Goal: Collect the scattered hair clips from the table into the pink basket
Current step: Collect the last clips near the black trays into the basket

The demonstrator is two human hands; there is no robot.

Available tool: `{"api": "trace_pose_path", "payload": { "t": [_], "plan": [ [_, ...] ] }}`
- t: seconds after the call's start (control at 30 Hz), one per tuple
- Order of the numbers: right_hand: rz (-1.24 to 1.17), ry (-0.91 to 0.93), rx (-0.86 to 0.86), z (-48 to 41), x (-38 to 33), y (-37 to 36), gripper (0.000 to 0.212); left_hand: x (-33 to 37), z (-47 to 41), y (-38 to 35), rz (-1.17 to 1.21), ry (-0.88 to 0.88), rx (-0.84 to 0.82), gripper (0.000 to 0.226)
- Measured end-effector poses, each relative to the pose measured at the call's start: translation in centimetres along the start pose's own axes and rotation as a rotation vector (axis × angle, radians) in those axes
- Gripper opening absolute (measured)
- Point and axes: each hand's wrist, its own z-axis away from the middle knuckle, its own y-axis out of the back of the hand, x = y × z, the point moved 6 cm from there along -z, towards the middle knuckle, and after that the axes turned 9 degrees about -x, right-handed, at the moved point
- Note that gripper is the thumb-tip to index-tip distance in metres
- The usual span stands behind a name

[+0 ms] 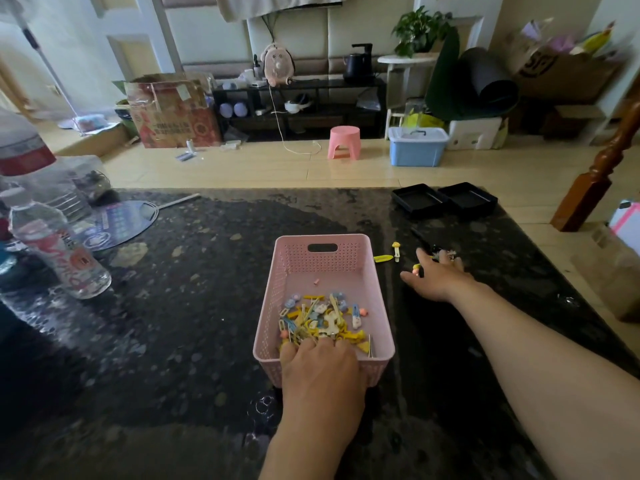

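The dark, speckled surface (194, 306) carries everything, and the pink basket (377, 306) sits on it straight ahead of the person, its long axis running away from them and its handle slot on the far wall. The left hand (320, 370) is draped over the basket's near rim, fingers curled down inside onto the pile of hair clips (322, 318); whether it grips the rim, most likely to steady the basket, or is letting clips go, I cannot tell. The right hand (438, 277) reaches out flat to the right of the basket, fingers spread apart over a small cluster of loose clips (441, 253) at its fingertips, with a small orange-and-yellow clip (417, 270) between thumb and forefinger, not clearly pinched. Just left of that hand, between it and the basket, lie a yellow leaf-shaped clip (383, 258), long axis pointing across toward the basket, and a slim yellow-topped clip (396, 251), pointing away from the person.
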Motion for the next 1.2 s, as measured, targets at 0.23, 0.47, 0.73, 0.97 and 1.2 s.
{"api": "trace_pose_path", "payload": {
  "t": [0.23,0.47,0.73,0.97,1.2],
  "plan": [
    [0.088,0.133,0.248,1.4,-0.3,0.7,0.024,0.0,0.0,0.1,0.016,-0.005,-0.025,0.025],
    [-0.002,0.153,0.182,3.5,0.3,1.1,0.012,0.1,0.1,0.2,0.019,-0.016,-0.022,0.021],
    [-0.643,-0.011,0.343,4.6,5.1,2.2,0.011,0.1,0.3,0.3,0.017,-0.019,-0.009,0.022],
    [-0.363,-0.051,0.137,3.2,4.5,0.7,0.078,0.2,0.2,0.5,-0.004,-0.009,-0.018,0.025],
    [-0.134,0.04,0.153,2.3,2.8,0.4,0.036,0.1,0.0,0.2,-0.005,0.002,-0.035,0.029]
  ]
}}
